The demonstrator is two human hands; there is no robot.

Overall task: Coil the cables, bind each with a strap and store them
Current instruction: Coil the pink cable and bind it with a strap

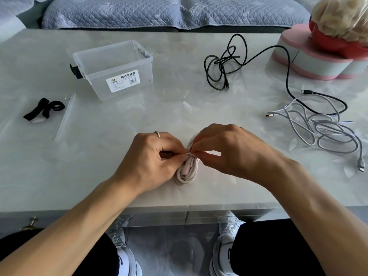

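Hands (151, 156) (229, 150) pinch white cable coil (186, 172) | table (139, 116)

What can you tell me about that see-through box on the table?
The clear plastic box is a small rectangular tub with no lid on it. It looks empty. Dark latch clips sit on its two short ends, and a white label with printed characters and a barcode is stuck to the side facing the camera. It stands upright on the pale table, at the far left, turned at a slight angle. Neither hand touches it.

White cable (186, 172), black cable (221, 64), grey cable (328, 128)
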